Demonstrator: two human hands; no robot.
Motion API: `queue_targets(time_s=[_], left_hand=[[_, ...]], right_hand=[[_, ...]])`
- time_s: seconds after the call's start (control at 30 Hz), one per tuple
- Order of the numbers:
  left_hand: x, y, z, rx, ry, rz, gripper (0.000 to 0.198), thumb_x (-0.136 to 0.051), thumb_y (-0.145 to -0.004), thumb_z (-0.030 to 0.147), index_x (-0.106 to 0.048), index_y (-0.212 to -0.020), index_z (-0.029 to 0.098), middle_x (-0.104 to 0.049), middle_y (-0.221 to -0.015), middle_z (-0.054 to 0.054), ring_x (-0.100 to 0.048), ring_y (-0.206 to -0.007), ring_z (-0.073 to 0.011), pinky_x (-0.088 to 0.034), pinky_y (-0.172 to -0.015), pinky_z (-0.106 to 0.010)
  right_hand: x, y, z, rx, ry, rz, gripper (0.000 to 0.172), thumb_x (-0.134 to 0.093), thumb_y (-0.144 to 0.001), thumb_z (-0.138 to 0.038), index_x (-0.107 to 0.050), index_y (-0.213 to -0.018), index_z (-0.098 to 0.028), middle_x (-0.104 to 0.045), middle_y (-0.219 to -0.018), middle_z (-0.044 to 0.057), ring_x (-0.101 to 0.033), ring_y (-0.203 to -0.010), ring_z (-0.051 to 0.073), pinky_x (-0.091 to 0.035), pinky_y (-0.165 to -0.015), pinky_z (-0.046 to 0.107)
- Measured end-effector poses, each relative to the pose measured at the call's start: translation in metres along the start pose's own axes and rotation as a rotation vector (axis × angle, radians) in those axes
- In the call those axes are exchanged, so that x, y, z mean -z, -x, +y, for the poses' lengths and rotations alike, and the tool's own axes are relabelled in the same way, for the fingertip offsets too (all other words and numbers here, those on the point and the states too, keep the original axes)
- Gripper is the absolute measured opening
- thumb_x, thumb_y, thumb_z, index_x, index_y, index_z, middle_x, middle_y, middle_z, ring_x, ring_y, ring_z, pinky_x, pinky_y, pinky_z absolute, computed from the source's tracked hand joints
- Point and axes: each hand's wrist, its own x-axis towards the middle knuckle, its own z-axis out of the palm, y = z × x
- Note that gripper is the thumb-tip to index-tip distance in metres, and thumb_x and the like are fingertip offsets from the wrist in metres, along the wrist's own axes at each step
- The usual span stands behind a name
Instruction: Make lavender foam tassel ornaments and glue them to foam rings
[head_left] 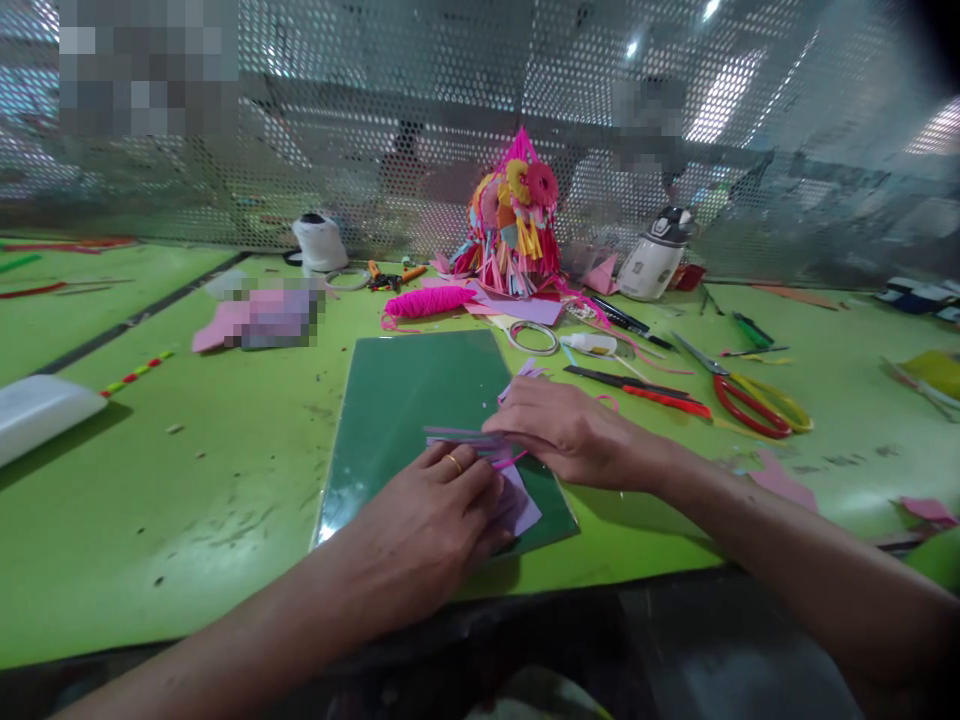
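Observation:
Over a green cutting mat [420, 375], my left hand [450, 510], with a ring on one finger, is closed on a piece of purple paper [521, 505]. One side of that paper is cut into thin strips, slightly blurred, which stick out beyond my fingers. My right hand [574, 430] comes from the other side, its fingers pinched together at the strips; its fingertips are partly hidden. A bright pink string [517, 460] shows between the two hands. Small purple paper strips [531, 369] lie just behind my right hand.
Behind the mat stand a colourful tasselled paper ornament [517, 220], a pink yarn bundle [431, 301] and a tape roll [532, 338]. To the right lie a glue bottle [592, 344], a red-and-black cutter [645, 391], scissors [750, 400] and a white bottle [649, 262]. A perforated metal panel [337, 150] rises behind.

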Motion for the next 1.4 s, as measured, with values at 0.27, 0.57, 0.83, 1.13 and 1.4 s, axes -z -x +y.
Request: queue_targets(time_s=[0.27, 0.57, 0.83, 1.13, 1.4], left_hand=[[0.001, 0.001, 0.000, -0.025, -0.040, 0.005, 0.022, -0.043, -0.093, 0.029, -0.059, -0.088, 0.014, -0.055, -0.086, -0.008, -0.049, -0.079, -0.0214, -0.041, -0.074, -0.040], [0.004, 0.004, 0.006, 0.009, -0.039, 0.030, 0.013, -0.047, -0.090, 0.021, -0.058, -0.087, 0.016, -0.054, -0.085, -0.008, -0.049, -0.081, -0.0219, -0.038, -0.072, -0.038], [0.002, 0.008, 0.005, 0.027, -0.085, 0.003, 0.011, -0.049, -0.088, 0.020, -0.060, -0.089, 0.015, -0.056, -0.095, -0.011, -0.049, -0.088, -0.0256, -0.040, -0.073, -0.041], [0.001, 0.009, 0.004, 0.023, -0.082, 0.016, 0.012, -0.054, -0.080, 0.014, -0.055, -0.068, 0.015, -0.052, -0.085, -0.009, -0.047, -0.083, -0.0245, -0.039, -0.069, -0.040], [0.001, 0.010, 0.005, 0.006, -0.072, 0.055, 0.014, -0.052, -0.082, 0.013, -0.054, -0.069, 0.015, -0.049, -0.081, -0.008, -0.045, -0.078, -0.0227, -0.037, -0.064, -0.037]], right_hand=[[0.002, 0.019, -0.019, 0.016, 0.076, -0.033, 0.026, -0.039, -0.089, -0.007, -0.059, -0.104, -0.014, -0.060, -0.085, 0.008, -0.050, -0.085, 0.019, -0.043, -0.077, 0.034], [-0.015, 0.044, -0.031, 0.075, 0.140, -0.028, 0.031, -0.041, -0.089, -0.005, -0.055, -0.115, -0.011, -0.065, -0.093, 0.012, -0.055, -0.092, 0.022, -0.047, -0.078, 0.038], [-0.024, 0.051, -0.034, 0.095, 0.189, -0.053, 0.027, -0.041, -0.094, -0.012, -0.056, -0.116, -0.009, -0.066, -0.093, 0.012, -0.055, -0.089, 0.022, -0.047, -0.077, 0.039], [-0.024, 0.052, -0.038, 0.048, 0.219, -0.089, 0.027, -0.040, -0.095, -0.014, -0.060, -0.111, -0.010, -0.066, -0.097, 0.013, -0.055, -0.090, 0.023, -0.048, -0.077, 0.040], [-0.022, 0.050, -0.042, 0.043, 0.235, -0.072, 0.029, -0.037, -0.093, -0.008, -0.061, -0.109, -0.003, -0.066, -0.095, 0.016, -0.055, -0.089, 0.023, -0.050, -0.080, 0.040]])
